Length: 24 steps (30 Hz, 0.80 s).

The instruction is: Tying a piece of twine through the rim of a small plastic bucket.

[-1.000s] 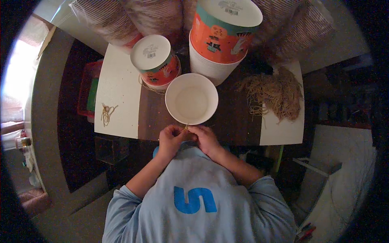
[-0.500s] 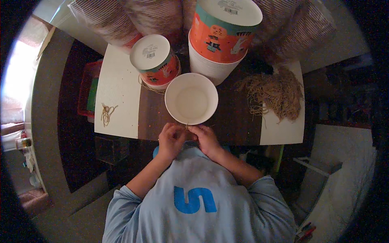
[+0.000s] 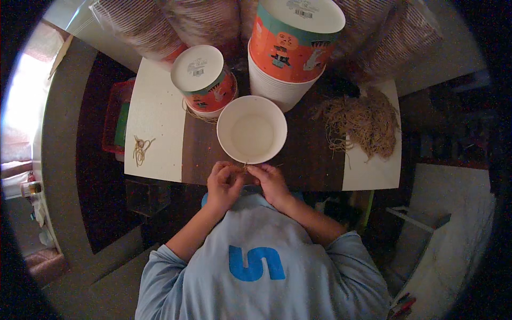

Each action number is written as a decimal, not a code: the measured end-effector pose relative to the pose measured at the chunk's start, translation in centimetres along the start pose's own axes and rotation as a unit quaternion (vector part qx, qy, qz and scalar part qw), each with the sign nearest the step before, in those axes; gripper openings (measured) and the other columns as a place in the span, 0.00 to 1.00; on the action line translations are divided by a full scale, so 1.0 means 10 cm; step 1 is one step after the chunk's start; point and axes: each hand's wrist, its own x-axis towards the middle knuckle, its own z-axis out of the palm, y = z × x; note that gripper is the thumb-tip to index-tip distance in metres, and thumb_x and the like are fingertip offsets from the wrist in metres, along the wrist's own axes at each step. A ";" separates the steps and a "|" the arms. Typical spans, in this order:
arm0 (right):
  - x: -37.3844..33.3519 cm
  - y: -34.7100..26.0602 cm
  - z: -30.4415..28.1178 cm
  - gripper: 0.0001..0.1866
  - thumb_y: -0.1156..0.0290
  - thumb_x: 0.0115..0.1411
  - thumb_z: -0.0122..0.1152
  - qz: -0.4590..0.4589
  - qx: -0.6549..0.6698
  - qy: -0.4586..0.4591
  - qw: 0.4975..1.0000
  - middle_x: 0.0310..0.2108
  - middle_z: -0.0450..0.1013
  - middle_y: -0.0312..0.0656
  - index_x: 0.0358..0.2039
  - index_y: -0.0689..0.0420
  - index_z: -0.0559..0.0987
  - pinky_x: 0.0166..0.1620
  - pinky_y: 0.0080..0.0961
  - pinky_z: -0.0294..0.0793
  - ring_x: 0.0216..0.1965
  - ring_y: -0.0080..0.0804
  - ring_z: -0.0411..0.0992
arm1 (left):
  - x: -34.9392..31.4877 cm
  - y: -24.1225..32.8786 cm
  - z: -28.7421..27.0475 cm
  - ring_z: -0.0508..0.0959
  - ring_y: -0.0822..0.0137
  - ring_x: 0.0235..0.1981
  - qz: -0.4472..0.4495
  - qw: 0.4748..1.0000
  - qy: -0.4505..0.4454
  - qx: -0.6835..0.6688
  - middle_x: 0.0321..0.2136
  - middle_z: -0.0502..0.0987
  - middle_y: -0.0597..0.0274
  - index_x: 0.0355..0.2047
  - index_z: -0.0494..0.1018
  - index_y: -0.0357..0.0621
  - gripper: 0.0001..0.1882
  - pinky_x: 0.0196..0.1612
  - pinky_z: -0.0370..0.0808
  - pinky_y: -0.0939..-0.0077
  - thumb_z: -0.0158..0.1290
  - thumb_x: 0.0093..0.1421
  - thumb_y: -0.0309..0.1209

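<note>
Side by side at the table's front edge, my left hand point(image 3: 224, 183) and my right hand point(image 3: 271, 185) pinch a thin brown string point(image 3: 246, 166) between their fingertips. Only short bits of the string show; the rest is hidden by the fingers. Just beyond my fingertips an open white paper tub point(image 3: 252, 129) stands upright, its inside showing nothing but a plain bottom. Its near rim is close to the string; whether they touch I cannot tell.
A stack of upside-down orange-and-green tubs point(image 3: 293, 48) rises behind, with a smaller upturned tub point(image 3: 204, 80) to its left. Tangled brown strings point(image 3: 368, 125) lie at right, a few loose strings point(image 3: 142, 150) at left. Plastic-wrapped stacks point(image 3: 208, 24) line the back.
My left fingers have shifted very slightly around the string. The right hand and the tubs stay where they were.
</note>
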 end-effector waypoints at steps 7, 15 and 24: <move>-0.02 -0.05 0.02 0.15 0.63 0.56 0.53 -0.029 -0.058 0.010 0.998 0.30 0.75 0.35 0.36 0.61 0.77 0.35 0.18 0.68 0.31 0.18 0.69 | 0.03 0.03 0.02 0.73 0.64 0.24 -0.014 1.000 -0.006 0.007 0.28 0.70 0.57 0.27 0.73 0.40 0.08 0.26 0.71 0.76 0.57 0.44 0.25; -0.02 -0.04 0.03 0.12 0.66 0.54 0.56 -0.084 -0.160 0.043 0.983 0.28 0.76 0.40 0.32 0.62 0.78 0.34 0.22 0.71 0.28 0.22 0.72 | 0.08 0.05 0.02 0.75 0.62 0.25 -0.025 0.997 -0.036 0.069 0.27 0.71 0.58 0.25 0.73 0.41 0.07 0.28 0.72 0.73 0.58 0.43 0.27; -0.03 -0.07 0.04 0.08 0.72 0.52 0.59 -0.199 -0.221 0.062 0.953 0.23 0.74 0.37 0.29 0.64 0.77 0.29 0.18 0.69 0.25 0.17 0.69 | 0.08 -0.10 0.01 0.72 0.78 0.25 -0.325 0.894 -0.083 -0.298 0.23 0.74 0.65 0.26 0.71 0.37 0.05 0.28 0.69 0.84 0.54 0.49 0.26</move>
